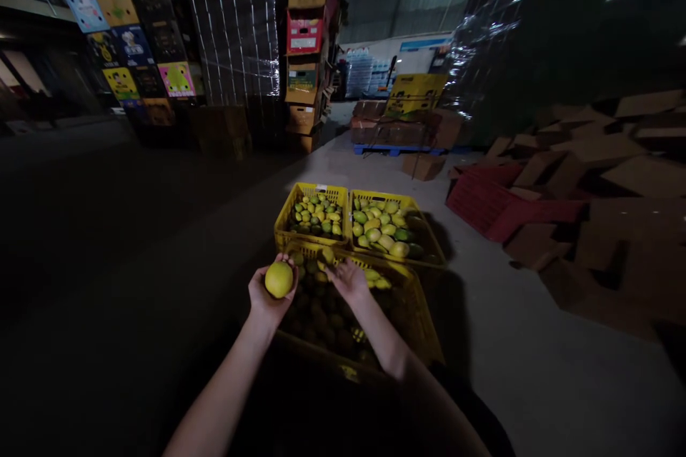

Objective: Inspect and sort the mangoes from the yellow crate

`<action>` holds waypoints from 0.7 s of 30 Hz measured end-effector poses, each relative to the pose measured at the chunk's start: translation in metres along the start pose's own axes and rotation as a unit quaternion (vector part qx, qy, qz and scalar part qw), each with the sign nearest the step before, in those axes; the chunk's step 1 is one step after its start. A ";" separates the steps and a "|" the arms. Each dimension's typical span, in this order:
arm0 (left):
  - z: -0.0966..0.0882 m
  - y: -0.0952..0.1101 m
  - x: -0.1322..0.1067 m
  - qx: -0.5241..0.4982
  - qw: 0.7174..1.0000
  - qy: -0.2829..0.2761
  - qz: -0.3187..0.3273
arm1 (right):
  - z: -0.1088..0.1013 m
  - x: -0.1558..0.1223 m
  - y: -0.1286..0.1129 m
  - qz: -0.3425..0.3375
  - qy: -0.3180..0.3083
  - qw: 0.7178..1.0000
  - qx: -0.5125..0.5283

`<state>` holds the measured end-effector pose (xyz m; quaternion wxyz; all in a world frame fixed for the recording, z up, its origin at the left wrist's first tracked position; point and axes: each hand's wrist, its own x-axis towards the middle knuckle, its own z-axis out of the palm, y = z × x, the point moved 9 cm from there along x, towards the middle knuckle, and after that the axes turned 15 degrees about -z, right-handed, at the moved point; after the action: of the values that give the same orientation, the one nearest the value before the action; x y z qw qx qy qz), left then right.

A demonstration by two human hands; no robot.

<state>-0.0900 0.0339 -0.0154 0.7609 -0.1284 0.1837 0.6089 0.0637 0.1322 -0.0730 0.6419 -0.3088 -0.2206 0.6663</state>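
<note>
My left hand (pixel 268 298) is cupped around a round yellow fruit (pixel 279 278), held palm-up over the left edge of the nearest yellow crate (pixel 423 328). My right hand (pixel 348 277) reaches down into that crate, fingers pinched on a small yellow-green fruit (pixel 327 255) at the far end of the pile. The crate is full of dark green and yellow fruit. Beyond it stand two more yellow crates side by side: the left one (pixel 284 218) with small fruit, the right one (pixel 429 243) with larger fruit.
Flattened cardboard (pixel 616 178) and red crates (pixel 493 207) are heaped on the right. A tall stack of cartons (pixel 308 50) and wrapped pallets (pixel 241 43) stand behind. Boxes on a blue pallet (pixel 396 150) sit further back. The left floor is dark.
</note>
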 end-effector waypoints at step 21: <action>-0.122 -0.066 0.057 0.309 0.902 0.255 -0.159 | 0.001 -0.064 -0.038 0.092 0.052 0.990 0.093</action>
<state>-0.0303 0.0183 -0.1520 0.7761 -0.0651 0.5280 0.3386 0.0898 0.0715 -0.0379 0.6146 -0.3007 -0.0948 0.7231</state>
